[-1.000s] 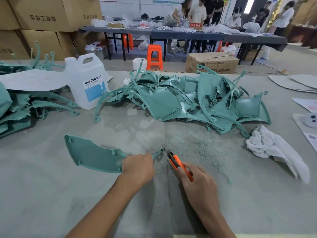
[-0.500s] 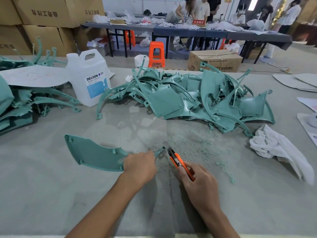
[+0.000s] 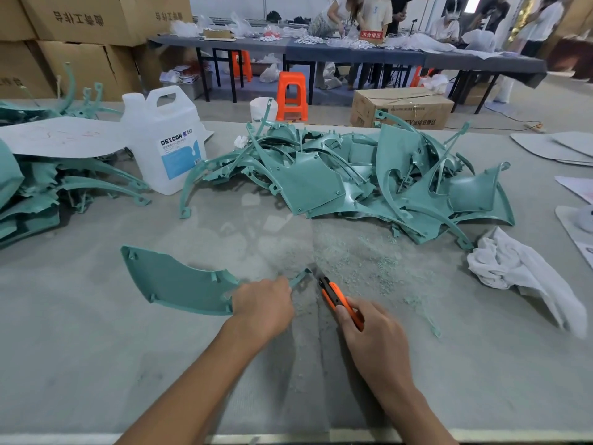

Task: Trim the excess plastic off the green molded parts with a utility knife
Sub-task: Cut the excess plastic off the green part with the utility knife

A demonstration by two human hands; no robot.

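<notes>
A curved green molded part (image 3: 179, 282) lies on the grey table in front of me. My left hand (image 3: 261, 305) grips its narrow right end, and the thin tip pokes out past my fingers. My right hand (image 3: 373, 335) holds an orange utility knife (image 3: 337, 298), its black nose pointing up-left, close to the part's tip. Green shavings (image 3: 369, 261) are scattered just beyond the knife. A big heap of green parts (image 3: 353, 181) lies further back, and another stack (image 3: 35, 191) sits at the far left.
A white DEXCON jug (image 3: 165, 139) stands at the back left beside a grey sheet (image 3: 61, 136). A crumpled white cloth (image 3: 519, 271) lies to the right. Grey sheets (image 3: 558, 146) lie at the far right. Beyond the table are cardboard boxes, an orange stool and people at a long table.
Both hands stay where they were, with the part and the knife. The view has shifted slightly, nothing else moved.
</notes>
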